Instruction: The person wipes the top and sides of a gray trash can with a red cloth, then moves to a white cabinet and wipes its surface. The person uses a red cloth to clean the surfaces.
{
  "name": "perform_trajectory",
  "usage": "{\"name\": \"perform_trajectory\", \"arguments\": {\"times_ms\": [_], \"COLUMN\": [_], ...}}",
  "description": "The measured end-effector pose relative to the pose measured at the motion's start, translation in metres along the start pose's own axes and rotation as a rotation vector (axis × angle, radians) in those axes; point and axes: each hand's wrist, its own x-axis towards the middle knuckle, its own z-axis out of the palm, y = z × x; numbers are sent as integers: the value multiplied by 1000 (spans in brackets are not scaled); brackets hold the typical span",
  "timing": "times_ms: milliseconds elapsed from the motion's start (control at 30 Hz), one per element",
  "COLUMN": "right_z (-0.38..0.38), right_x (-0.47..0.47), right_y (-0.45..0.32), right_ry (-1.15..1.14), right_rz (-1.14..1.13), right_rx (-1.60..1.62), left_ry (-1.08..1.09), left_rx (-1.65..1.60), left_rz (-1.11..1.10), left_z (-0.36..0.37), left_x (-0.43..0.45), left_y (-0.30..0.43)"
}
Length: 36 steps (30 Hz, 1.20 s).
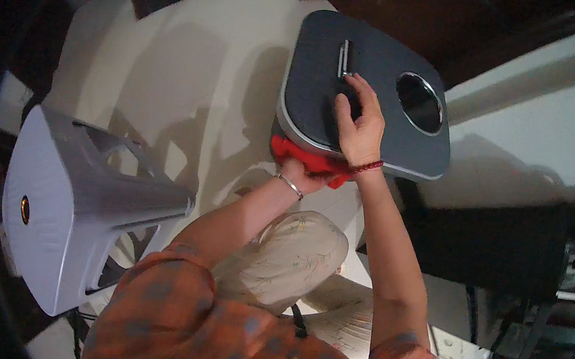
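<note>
In front of me stands a container with a dark grey lid (311, 98) edged in silver. The lid carries a slim metal handle (343, 59) and a round, dark, chrome-rimmed window (419, 103). My right hand (361, 127) lies over the lid with its fingers apart, the fingertips at the near end of the handle. Below the lid's rim, my left hand (305, 178) presses a bunched red cloth (295, 151) to the container's side. The cloth hides part of this hand's fingers.
A pale plastic stool (43, 208) with cut-out legs is close on my left. Dark furniture (489, 240) is at the right. Light flooring (174, 65) extends beyond the stool, and my bent knee (306, 254) is just below my hands.
</note>
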Motion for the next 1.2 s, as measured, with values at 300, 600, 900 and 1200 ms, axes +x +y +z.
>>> {"name": "perform_trajectory", "arguments": {"times_ms": [300, 600, 900, 1200], "right_z": [-45, 6, 90, 66], "right_x": [-141, -152, -138, -136], "right_y": [22, 58, 152, 102], "right_ry": [140, 345, 903, 800], "right_rz": [709, 749, 893, 883], "right_rx": [393, 590, 519, 669], "left_ry": [163, 69, -283, -609], "left_rx": [73, 1094, 1954, 2848], "left_rz": [94, -277, 265, 979], "left_z": [-44, 30, 122, 153], "left_x": [34, -36, -121, -52], "left_y": [1, 2, 2, -11]}}
